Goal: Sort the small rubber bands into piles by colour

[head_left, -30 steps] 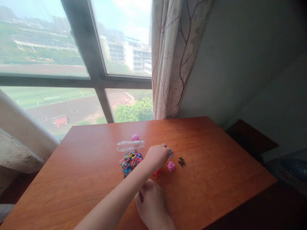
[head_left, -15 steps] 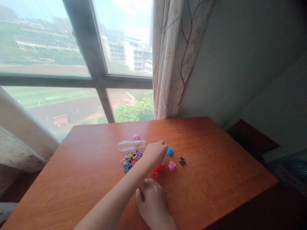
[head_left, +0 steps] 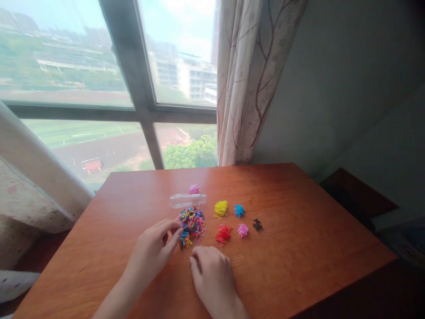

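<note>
A mixed heap of small coloured rubber bands [head_left: 193, 221] lies mid-table. My left hand [head_left: 154, 248] is at its left edge, thumb and forefinger curved with a small gap between them, nothing visible in them. My right hand [head_left: 212, 274] rests on the wood just in front of the heap, fingers curled in and nothing showing in them. Single-colour bunches lie to the right: yellow bands [head_left: 221, 208], blue bands [head_left: 239, 210], red bands [head_left: 223, 234], pink bands [head_left: 242, 230] and black bands [head_left: 257, 224].
Behind the heap, a clear plastic bottle-shaped container [head_left: 187, 200] lies on its side, with a small pink object [head_left: 194, 189] beyond it. The brown wooden table [head_left: 299, 230] stands against a window, beside a patterned curtain [head_left: 244, 88].
My left hand has come back from over the yellow bunch to the mixed heap, uncovering the yellow bands. My right hand stays in place. The view has shifted slightly.
</note>
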The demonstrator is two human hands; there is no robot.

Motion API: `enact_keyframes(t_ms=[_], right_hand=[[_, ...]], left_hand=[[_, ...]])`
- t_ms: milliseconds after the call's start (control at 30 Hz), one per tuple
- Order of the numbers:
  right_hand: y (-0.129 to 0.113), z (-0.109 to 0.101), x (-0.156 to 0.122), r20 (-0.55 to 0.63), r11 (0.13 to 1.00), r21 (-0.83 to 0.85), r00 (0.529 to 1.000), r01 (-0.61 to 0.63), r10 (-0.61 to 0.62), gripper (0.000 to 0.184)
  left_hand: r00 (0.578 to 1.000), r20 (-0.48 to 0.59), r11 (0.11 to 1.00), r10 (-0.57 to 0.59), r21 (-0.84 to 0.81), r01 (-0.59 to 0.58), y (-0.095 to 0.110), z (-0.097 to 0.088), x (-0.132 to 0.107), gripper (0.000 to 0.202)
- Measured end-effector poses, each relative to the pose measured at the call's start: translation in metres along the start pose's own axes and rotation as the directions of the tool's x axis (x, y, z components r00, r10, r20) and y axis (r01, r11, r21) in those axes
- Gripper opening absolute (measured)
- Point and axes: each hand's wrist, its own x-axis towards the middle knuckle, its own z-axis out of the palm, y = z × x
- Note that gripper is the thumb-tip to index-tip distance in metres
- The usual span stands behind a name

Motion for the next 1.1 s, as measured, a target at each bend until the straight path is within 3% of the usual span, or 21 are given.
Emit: enact_keyframes(t_ms=[200, 567, 767, 933, 1100], right_hand=[[-0.013, 0.003, 0.008, 0.058, 0.999, -0.035, 0.998, -0.005, 0.008, 0.012], [-0.026, 0.013, 0.024, 0.055, 0.990, -0.138, 0.997, -0.039, 0.047, 0.008], [-0.022, 0.014, 0.023, 0.021, 0.994, -0.112, 1.000, -0.018, 0.021, 0.012], [-0.014, 0.007, 0.010, -0.043, 0.999, 0.005, 0.998, -0.036, 0.036, 0.016], [0.021, -0.019, -0.005, -0.205, 0.994, 0.091, 0.976, -0.061, 0.079, 0.020]], left_hand=[[0.994, -0.043, 0.990, -0.101, -0.101, 0.096, -0.018, 0.012, -0.022, 0.027], [0.994, 0.039, 0.992, -0.098, -0.070, 0.101, -0.020, 0.013, -0.024, 0.021], [0.993, 0.065, 0.995, -0.100, -0.023, 0.102, -0.019, 0.015, -0.024, 0.021], [0.993, 0.072, 0.995, -0.095, -0.007, 0.095, -0.019, 0.015, -0.023, 0.021], [0.992, 0.075, 0.995, -0.100, 0.014, 0.099, -0.017, 0.014, -0.024, 0.022]])
